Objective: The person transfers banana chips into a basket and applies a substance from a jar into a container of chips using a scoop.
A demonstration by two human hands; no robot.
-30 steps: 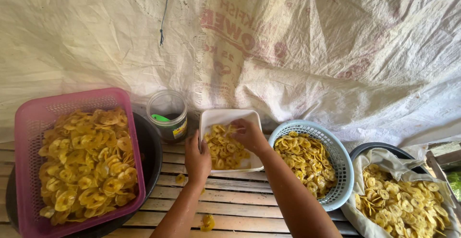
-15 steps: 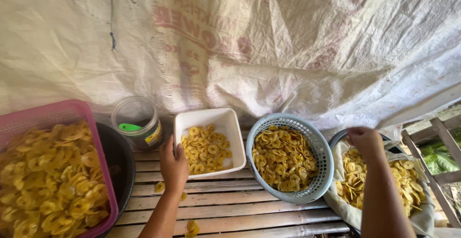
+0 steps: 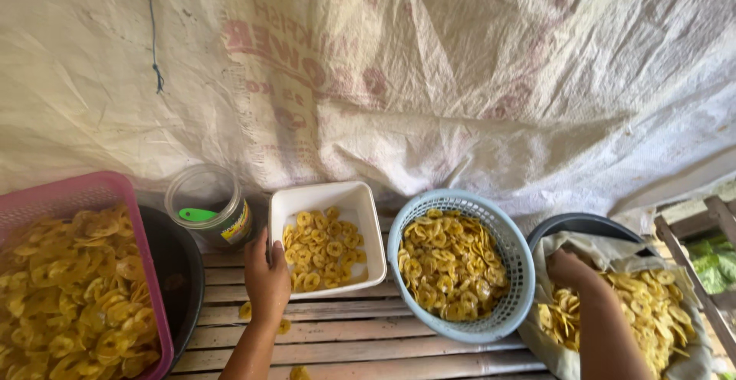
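My left hand (image 3: 267, 276) rests on the near left edge of a white rectangular tray (image 3: 316, 198) that holds a layer of yellow banana chips (image 3: 324, 246). My right hand (image 3: 570, 268) reaches into a pile of banana chips (image 3: 640, 307) lying on a cloth-lined dark basin (image 3: 579, 225) at the right; its fingers are down among the chips and partly hidden. Between the two hands stands a round blue plastic basket (image 3: 498, 238) full of chips.
A pink basket (image 3: 73, 192) heaped with chips sits in a dark basin (image 3: 178, 265) at the left. A clear jar (image 3: 205, 203) with a green scoop stands behind it. A white sack sheet (image 3: 429, 73) hangs at the back. Loose chips (image 3: 297, 372) lie on the bamboo slats (image 3: 368, 342).
My right hand left the white tray, crossed over the blue basket and went down into the chips at the right. My left hand stayed on the tray's edge. The view shifted right.
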